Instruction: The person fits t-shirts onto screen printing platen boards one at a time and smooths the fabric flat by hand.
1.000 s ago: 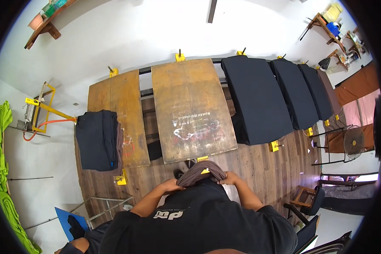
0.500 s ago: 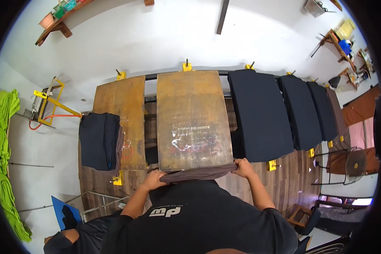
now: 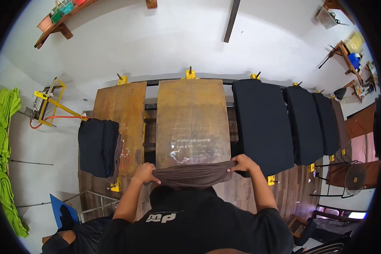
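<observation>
Brown cloth (image 3: 192, 175) spans the near end of a wooden board (image 3: 192, 114), one side pinched in the left hand (image 3: 144, 172), the other in the right hand (image 3: 244, 163), where an even, level pull should limit skewing.

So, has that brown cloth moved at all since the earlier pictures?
Yes: the brown cloth has moved forward, over the near end of the wooden board straight ahead.

Lime-green cloth bundles (image 3: 2, 144) at far left, round fan (image 3: 357, 179) at right.
</observation>
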A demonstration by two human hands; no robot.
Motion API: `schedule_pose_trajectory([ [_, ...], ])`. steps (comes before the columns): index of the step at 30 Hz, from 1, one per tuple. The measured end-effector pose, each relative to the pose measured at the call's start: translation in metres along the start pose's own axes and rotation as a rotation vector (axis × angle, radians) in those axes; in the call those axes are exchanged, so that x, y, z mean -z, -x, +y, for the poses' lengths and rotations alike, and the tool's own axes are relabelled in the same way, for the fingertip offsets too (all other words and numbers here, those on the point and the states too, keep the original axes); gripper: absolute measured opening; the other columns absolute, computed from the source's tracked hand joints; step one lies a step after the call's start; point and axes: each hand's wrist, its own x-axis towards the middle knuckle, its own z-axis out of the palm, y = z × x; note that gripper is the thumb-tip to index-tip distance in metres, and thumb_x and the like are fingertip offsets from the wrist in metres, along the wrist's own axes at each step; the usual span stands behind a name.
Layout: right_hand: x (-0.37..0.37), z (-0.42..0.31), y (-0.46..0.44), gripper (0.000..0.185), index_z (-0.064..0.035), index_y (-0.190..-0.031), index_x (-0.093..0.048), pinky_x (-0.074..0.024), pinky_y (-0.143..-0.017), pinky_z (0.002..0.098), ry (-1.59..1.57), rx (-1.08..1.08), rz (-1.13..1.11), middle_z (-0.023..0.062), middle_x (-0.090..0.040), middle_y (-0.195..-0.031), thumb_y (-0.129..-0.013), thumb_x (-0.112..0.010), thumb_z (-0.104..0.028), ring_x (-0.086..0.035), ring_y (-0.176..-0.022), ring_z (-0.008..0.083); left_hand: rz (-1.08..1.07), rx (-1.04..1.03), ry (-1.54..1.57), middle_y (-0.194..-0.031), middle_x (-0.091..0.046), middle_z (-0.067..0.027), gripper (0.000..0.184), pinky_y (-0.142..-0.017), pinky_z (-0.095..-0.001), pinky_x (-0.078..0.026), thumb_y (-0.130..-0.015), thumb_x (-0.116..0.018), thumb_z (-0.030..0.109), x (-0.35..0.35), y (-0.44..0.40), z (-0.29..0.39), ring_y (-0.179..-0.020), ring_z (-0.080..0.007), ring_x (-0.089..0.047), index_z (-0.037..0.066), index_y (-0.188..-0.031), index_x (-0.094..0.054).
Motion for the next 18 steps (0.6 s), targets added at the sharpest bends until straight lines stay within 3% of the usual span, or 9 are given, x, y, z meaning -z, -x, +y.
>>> schedule_pose_trajectory([
  [1, 0.01, 0.0, -0.005, 0.056, -0.0037, -0.094, -0.079, -0.056, -0.076, 0.0399, 0.031, 0.012, 0.029, 0.0181, -0.073, -0.08, -0.074, -0.089, -0.055, -0.073, -0.079, 0.0324, -0.078, 0.116, 0.023, -0.091, -0.075, -0.0206, 0.066, -0.082, -0.0477, -0.057, -0.049, -0.097, 0.056, 0.0, -0.01, -0.001, -0.093, -0.0406, -0.072, 0.002, -0.082, -0.077],
  [3, 0.012, 0.002, -0.014, 0.055, -0.0027, -0.093, -0.078, -0.0566, -0.074, 0.0389, 0.052, 0.06, 0.055, 0.0177, -0.073, -0.078, -0.073, -0.09, -0.052, -0.074, -0.077, 0.032, -0.168, 0.116, 0.012, -0.086, -0.073, -0.021, 0.068, -0.078, -0.0478, -0.056, -0.047, -0.098, 0.056, 0.001, -0.03, -0.006, -0.088, -0.0412, -0.072, 0.001, -0.079, -0.076],
  [4, 0.013, -0.002, -0.019, 0.056, -0.0026, -0.092, -0.078, -0.0564, -0.075, 0.0422, 0.025, 0.022, 0.008, 0.02, -0.072, -0.078, -0.071, -0.091, -0.053, -0.073, -0.079, 0.0365, -0.268, 0.131, -0.01, -0.081, -0.072, -0.0215, 0.069, -0.075, -0.0479, -0.056, -0.045, -0.099, 0.056, 0.002, -0.036, -0.009, -0.083, -0.0417, -0.072, 0.0, -0.077, -0.075],
  [5, 0.012, -0.003, -0.024, 0.058, -0.0025, -0.09, -0.078, -0.0563, -0.076, 0.0454, -0.004, -0.012, -0.042, 0.0223, -0.071, -0.078, -0.069, -0.091, -0.054, -0.072, -0.082, 0.041, -0.272, 0.137, -0.011, -0.081, -0.072, -0.0215, 0.069, -0.075, -0.0479, -0.056, -0.045, -0.099, 0.056, 0.001, -0.04, -0.011, -0.083, -0.0417, -0.072, 0.0, -0.077, -0.075],
  [6, 0.009, -0.003, -0.026, 0.056, 0.0006, -0.087, -0.076, -0.0566, -0.069, 0.0392, 0.04, 0.059, 0.007, 0.0174, -0.07, -0.068, -0.071, -0.092, -0.051, -0.072, -0.069, 0.0341, -0.309, 0.141, -0.029, -0.08, -0.072, -0.0222, 0.069, -0.074, -0.048, -0.056, -0.045, -0.1, 0.056, 0.002, -0.043, -0.009, -0.082, -0.042, -0.072, -0.001, -0.076, -0.074],
  [13, 0.009, -0.011, -0.025, 0.06, -0.0002, -0.084, -0.076, -0.056, -0.072, 0.0461, 0.153, 0.035, 0.068, 0.0225, -0.066, -0.07, -0.068, -0.091, -0.056, -0.068, -0.076, 0.0436, -0.352, 0.13, 0.116, -0.08, -0.072, -0.0237, 0.069, -0.073, -0.0471, -0.056, -0.048, -0.1, 0.053, -0.003, -0.046, -0.031, -0.082, -0.0425, -0.073, -0.002, -0.081, -0.076],
  [16, 0.023, -0.011, -0.03, 0.061, -0.0028, -0.088, -0.076, -0.0576, -0.08, 0.0492, 0.137, -0.016, -0.121, 0.0231, -0.073, -0.084, -0.071, -0.086, -0.06, -0.071, -0.092, 0.0438, -0.362, 0.061, 0.178, -0.084, -0.073, -0.0221, 0.065, -0.078, -0.0459, -0.056, -0.055, -0.098, 0.051, -0.01, -0.05, -0.051, -0.085, -0.0414, -0.073, -0.002, -0.086, -0.077],
  [18, 0.036, 0.012, -0.046, 0.062, -0.0042, -0.099, -0.077, -0.057, -0.076, 0.0457, 0.107, 0.113, -0.286, 0.02, -0.074, -0.084, -0.076, -0.084, -0.062, -0.073, -0.088, 0.0394, -0.369, 0.029, 0.211, -0.086, -0.074, -0.0214, 0.063, -0.08, -0.0454, -0.056, -0.059, -0.097, 0.05, -0.001, -0.063, -0.055, -0.087, -0.0409, -0.072, -0.001, -0.089, -0.078],
])
